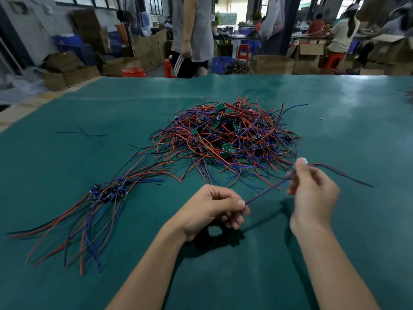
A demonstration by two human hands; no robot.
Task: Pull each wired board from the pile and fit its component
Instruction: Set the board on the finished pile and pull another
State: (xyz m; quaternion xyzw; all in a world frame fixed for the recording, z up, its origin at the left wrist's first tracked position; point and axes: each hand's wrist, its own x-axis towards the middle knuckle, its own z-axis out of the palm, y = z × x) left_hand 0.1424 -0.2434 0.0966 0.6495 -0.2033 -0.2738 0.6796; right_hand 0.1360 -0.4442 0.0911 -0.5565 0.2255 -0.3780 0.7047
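Observation:
A tangled pile of small green boards with red, blue and black wires lies at the middle of the green table. My left hand pinches the near end of a blue-and-red wire pair, which runs up and right to my right hand. My right hand, blurred, holds the wires higher up; a small pale part shows at its fingertips, and dark wires trail off to the right. Whether a board sits in that hand I cannot tell.
A laid-out bundle of wired boards with blue parts lies at the left, its wires fanning toward the near edge. Two loose blue wires lie farther left. A person walks past the far table edge, with boxes and stools behind.

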